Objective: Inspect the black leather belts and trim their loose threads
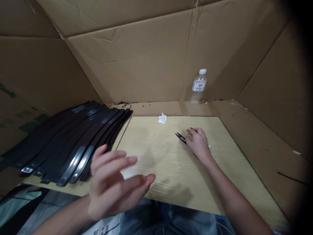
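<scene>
My left hand hovers above the near edge of the light wooden board, fingers spread and empty, close to the stack of black straps. Farther out on the board, my right hand rests with its fingers curled over a small black pair of thread snips. The blades of the snips stick out to the left of the fingers. Part of the snips is hidden under the hand.
Several long black straps with metal ends lie fanned out at the left. A crumpled bit of white paper sits at the board's far edge. A clear water bottle stands by the back cardboard wall. Cardboard walls enclose the space.
</scene>
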A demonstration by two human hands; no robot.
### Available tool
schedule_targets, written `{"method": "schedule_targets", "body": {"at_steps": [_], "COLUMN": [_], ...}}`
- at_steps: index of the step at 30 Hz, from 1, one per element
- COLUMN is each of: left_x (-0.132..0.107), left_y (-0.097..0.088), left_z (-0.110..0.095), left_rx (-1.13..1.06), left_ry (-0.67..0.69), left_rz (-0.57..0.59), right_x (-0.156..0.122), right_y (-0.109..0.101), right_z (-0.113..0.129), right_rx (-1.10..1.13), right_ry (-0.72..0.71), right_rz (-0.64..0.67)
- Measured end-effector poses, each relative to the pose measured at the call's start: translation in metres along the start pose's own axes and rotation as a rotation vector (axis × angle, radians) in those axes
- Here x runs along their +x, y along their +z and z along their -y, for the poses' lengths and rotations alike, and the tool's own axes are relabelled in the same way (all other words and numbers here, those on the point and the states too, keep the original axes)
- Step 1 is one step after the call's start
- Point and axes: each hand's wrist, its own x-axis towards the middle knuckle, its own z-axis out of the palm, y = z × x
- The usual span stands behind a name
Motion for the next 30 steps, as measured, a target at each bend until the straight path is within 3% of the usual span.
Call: {"method": "schedule_targets", "body": {"at_steps": [1,5,7,30], "left_x": [0.007,0.020,0.019,0.026], "left_y": [-0.001,0.006,0.010,0.007], "left_z": [-0.005,-0.011,-0.010,-0.018], "left_rx": [-0.036,-0.223,-0.231,-0.142], "left_ry": [0.005,-0.100,-0.087,0.052], "left_rz": [-0.098,0.220,0.301,0.287], "right_x": [0.000,0.000,-0.001,-0.001], "right_y": [0.000,0.001,0.001,0.001], "right_z": [0.000,-0.001,-0.001,-0.002], "right_rx": [0.001,0.011,0.016,0.046], "right_ry": [0.002,0.007,0.008,-0.009], "right_rz": [0.003,0.013,0.016,0.010]}}
